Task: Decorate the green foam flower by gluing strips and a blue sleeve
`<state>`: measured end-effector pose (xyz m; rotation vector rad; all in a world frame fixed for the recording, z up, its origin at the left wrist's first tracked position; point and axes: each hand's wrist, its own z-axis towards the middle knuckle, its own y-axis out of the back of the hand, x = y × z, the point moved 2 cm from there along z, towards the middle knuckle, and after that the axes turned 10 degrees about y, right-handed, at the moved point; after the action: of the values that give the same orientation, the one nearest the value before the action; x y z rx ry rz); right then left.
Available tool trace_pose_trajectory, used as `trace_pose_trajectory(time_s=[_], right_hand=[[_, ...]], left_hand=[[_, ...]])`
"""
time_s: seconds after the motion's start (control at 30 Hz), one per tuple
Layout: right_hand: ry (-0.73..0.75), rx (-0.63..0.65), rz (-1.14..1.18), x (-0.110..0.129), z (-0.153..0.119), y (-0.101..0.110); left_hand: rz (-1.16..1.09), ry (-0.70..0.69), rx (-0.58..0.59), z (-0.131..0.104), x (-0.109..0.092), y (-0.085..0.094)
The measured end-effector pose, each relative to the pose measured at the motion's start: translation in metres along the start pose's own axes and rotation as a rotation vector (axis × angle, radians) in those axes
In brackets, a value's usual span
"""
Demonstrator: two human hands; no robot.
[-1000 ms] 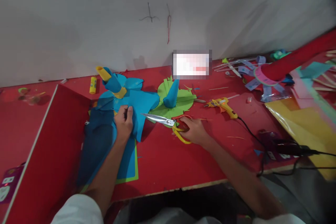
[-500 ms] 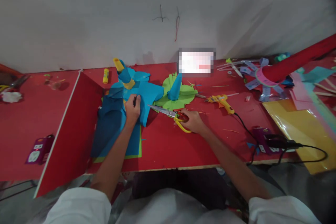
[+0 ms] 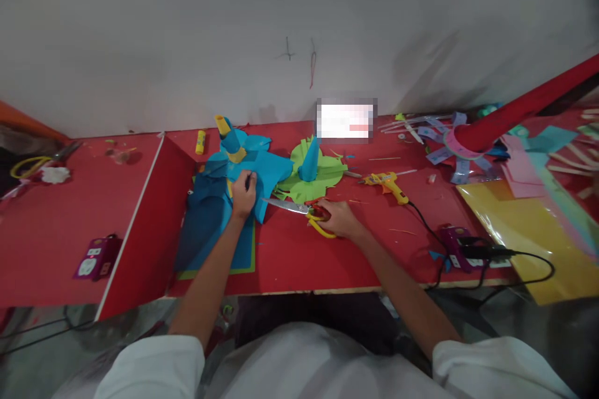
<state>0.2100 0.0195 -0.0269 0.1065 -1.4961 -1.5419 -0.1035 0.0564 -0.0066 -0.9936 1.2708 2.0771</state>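
My right hand (image 3: 337, 218) is wrapped round the handles of a pair of scissors (image 3: 296, 206), with red and yellow grips. Their blades look nearly together and point left, the tips close to the lower edge of a sheet of blue paper (image 3: 274, 169). My left hand (image 3: 243, 196) is closed on that paper, fingers curled; a dark spot between thumb and finger is too small to make out. Behind it stands a blue paper flower with a rolled yellow and blue tube (image 3: 228, 135). To the right lies a green paper flower (image 3: 330, 174) bearing a blue paper cone (image 3: 309, 164).
A yellow glue gun (image 3: 387, 185) lies to the right, its cord running towards a purple power box (image 3: 461, 249). A red divider (image 3: 152, 230) stands at left, near a glue stick (image 3: 200, 142). Yellow sheets (image 3: 528, 237) and a red tube (image 3: 524, 103) are far right.
The view has tilted up and shifted slightly, so the table's things appear moved in frame. Both hands keep nearly the same place relative to the paper and scissors.
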Motion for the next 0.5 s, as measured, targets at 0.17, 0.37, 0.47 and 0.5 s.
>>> trace_pose_trajectory(time_s=[0.17,0.37,0.47,0.5], right_hand=[[0.078,0.029,-0.08,0.01,-0.004,-0.001],[-0.098,0.004,0.062,0.01,-0.019,0.011],[-0.23,0.008,0.101,0.006,-0.033,0.02],[-0.273,0.013,0.092,0.005,-0.038,0.024]], left_hand=[[0.022,-0.011,-0.007,-0.001,-0.002,0.0],[0.047,-0.018,0.004,-0.002,-0.001,0.0],[0.049,-0.017,0.014,-0.001,-0.001,0.0],[0.049,-0.018,0.019,-0.001,-0.002,0.001]])
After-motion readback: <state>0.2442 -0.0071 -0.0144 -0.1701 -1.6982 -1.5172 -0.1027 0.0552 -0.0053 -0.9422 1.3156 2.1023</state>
